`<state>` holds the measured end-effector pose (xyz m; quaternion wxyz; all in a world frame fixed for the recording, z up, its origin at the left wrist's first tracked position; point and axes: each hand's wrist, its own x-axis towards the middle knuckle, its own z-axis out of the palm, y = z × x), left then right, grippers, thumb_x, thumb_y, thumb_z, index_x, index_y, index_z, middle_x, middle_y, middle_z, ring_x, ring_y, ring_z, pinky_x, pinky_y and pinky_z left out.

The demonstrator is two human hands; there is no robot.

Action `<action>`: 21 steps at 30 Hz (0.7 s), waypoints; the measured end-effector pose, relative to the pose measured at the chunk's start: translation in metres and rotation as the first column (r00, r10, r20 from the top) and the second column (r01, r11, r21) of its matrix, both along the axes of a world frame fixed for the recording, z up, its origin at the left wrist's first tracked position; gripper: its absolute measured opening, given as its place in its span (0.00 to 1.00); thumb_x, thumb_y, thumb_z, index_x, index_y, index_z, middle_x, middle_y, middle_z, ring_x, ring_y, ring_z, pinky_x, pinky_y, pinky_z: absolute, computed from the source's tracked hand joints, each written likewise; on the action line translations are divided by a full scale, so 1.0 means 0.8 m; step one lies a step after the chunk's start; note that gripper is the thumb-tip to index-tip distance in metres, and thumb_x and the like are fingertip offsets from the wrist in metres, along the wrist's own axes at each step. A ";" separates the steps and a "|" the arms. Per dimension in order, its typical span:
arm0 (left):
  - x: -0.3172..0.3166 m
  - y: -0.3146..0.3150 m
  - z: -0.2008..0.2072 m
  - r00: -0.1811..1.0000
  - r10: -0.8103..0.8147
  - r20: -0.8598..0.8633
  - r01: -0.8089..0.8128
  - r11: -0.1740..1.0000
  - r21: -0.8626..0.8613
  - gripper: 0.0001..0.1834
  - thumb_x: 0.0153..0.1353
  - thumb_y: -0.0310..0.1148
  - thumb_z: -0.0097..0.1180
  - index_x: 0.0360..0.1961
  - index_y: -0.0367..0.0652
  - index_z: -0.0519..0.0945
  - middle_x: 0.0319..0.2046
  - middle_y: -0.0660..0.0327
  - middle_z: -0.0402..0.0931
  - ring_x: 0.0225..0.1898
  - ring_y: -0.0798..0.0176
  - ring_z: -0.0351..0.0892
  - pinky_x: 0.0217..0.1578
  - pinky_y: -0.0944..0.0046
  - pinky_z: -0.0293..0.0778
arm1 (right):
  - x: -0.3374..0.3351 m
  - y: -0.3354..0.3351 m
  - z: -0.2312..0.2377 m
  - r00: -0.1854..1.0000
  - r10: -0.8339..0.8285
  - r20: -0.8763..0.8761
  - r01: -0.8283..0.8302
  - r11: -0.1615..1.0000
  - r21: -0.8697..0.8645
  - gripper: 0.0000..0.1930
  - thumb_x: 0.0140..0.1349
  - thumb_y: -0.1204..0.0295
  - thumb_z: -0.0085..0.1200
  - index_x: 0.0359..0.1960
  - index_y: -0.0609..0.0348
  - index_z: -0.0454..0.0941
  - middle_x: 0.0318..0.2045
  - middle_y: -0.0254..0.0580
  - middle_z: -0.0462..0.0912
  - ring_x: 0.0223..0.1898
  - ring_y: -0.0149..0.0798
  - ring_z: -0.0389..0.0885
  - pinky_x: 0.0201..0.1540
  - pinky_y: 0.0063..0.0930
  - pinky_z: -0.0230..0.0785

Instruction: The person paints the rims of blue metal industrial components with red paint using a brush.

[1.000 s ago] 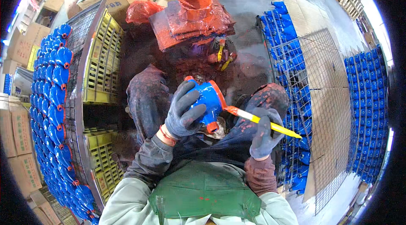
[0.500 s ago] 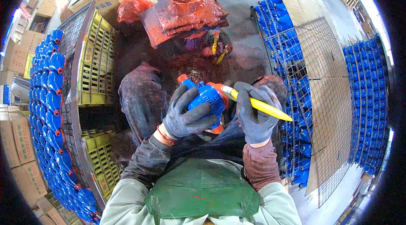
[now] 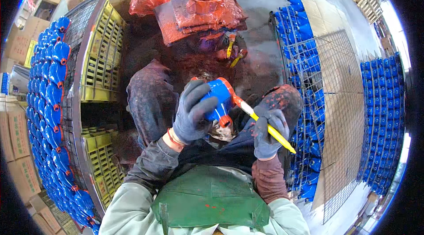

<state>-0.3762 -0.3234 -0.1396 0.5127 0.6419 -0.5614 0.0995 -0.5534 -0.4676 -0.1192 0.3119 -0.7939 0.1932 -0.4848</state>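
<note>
1. Our left grip [image 3: 192,111] was wrapped around the blue fitting [image 3: 218,97], above our lap [image 3: 234,147].
2. Our right grip [image 3: 268,133] pinched the brush [image 3: 246,108], bristles against the fitting's red rim [image 3: 229,88].
3. We judged light, even strokes best, bristles kept off the blue, the fitting turned by the left grip.
4. Beyond stood the red bucket [image 3: 206,7].

Red Is Speckling, Blue Is Gleaming

The fitting [image 3: 220,97] is showing glossy blue with orange-red rims. The brush [image 3: 279,137] is pairing red bristles with a whitish band and a yellow handle. The left glove [image 3: 192,113] and right glove [image 3: 265,142] are looking grey-blue. Red flecks are dotting the dark trousers [image 3: 150,89] and green apron [image 3: 212,197]. The pot [image 3: 210,7] is gleaming red and the crates [image 3: 100,95] are forming a yellow lattice.
</note>
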 end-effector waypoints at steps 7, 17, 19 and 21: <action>0.005 0.000 -0.014 0.959 0.048 -0.278 -0.047 0.999 0.011 0.43 0.41 0.28 0.71 0.62 0.45 0.67 0.61 0.46 0.62 0.62 0.41 0.64 0.62 0.49 0.63 | 0.002 0.000 -0.026 0.997 -0.032 0.065 0.017 0.977 0.211 0.08 0.53 0.79 0.61 0.31 0.58 0.74 0.28 0.42 0.79 0.29 0.39 0.77 0.35 0.33 0.72; 0.131 0.068 0.081 0.300 -0.312 -0.901 -0.191 0.906 -0.377 0.46 0.51 0.34 0.69 0.68 0.43 0.57 0.56 0.58 0.70 0.54 0.60 0.74 0.54 0.56 0.74 | 0.040 -0.007 -0.045 0.986 -0.093 0.141 -0.037 0.695 0.718 0.11 0.66 0.69 0.55 0.43 0.63 0.80 0.43 0.42 0.81 0.38 0.29 0.76 0.36 0.20 0.67; 0.207 0.100 0.098 0.463 -0.180 -0.868 -0.217 0.926 -0.308 0.43 0.53 0.33 0.68 0.68 0.43 0.57 0.53 0.57 0.73 0.50 0.59 0.77 0.50 0.59 0.77 | 0.042 -0.010 -0.056 0.998 -0.020 0.057 -0.028 0.691 0.722 0.09 0.66 0.72 0.54 0.43 0.64 0.80 0.41 0.37 0.81 0.31 0.26 0.73 0.31 0.19 0.63; 0.286 0.131 0.113 0.626 0.165 -0.762 -0.398 0.908 -0.130 0.44 0.50 0.28 0.70 0.66 0.42 0.58 0.52 0.56 0.71 0.50 0.61 0.75 0.51 0.61 0.75 | 0.044 -0.013 -0.066 0.999 0.016 0.042 -0.043 0.636 0.771 0.07 0.65 0.75 0.53 0.41 0.64 0.80 0.39 0.36 0.80 0.27 0.25 0.69 0.27 0.19 0.59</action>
